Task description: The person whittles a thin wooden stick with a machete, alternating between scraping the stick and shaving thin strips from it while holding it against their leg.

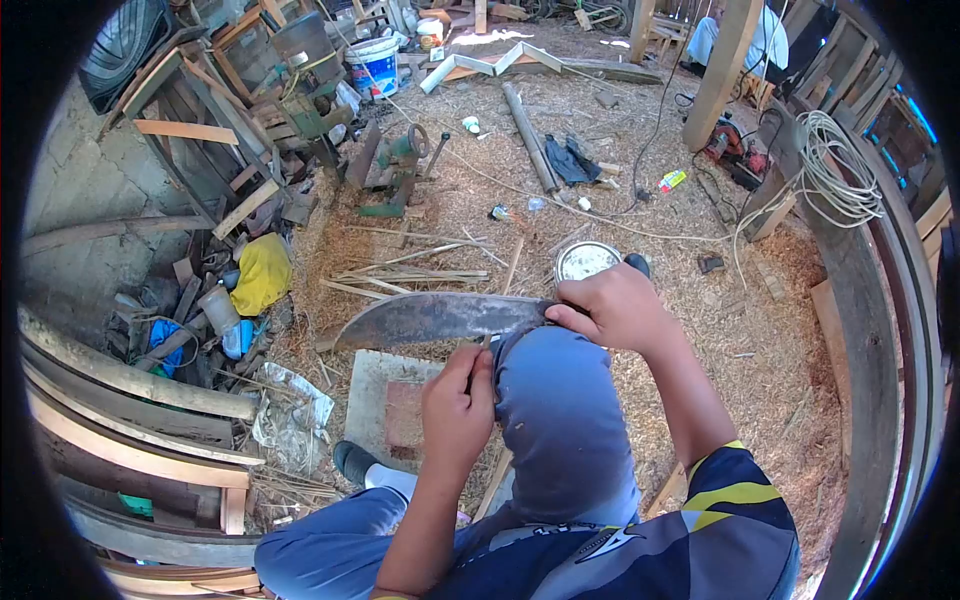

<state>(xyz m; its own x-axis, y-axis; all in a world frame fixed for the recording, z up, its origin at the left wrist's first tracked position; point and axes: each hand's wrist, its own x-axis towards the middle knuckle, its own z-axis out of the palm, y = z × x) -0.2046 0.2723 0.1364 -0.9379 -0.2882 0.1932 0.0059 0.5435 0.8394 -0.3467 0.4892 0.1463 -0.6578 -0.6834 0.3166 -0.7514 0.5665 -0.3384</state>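
My right hand (612, 305) is closed around the handle of a machete (435, 319), just above my raised knee (560, 390). Its broad, dark-stained blade points left and lies nearly level. My left hand (458, 408) pinches a thin wooden strip (513, 265) beside the knee. That strip crosses the blade near the handle end, its upper part showing beyond the blade. A lower length of pale wood (494, 485) shows below the hand, partly hidden by my leg. Several similar thin strips (425, 277) lie on the ground past the blade.
Shavings cover the ground. A round tin lid (587, 261) lies beyond my knee, a rusty metal machine (400, 165) farther off. Scrap wood and a yellow cloth (263, 275) are heaped left. Coiled cable (838, 170) hangs at right near a post (725, 75); another person (765, 40) sits behind.
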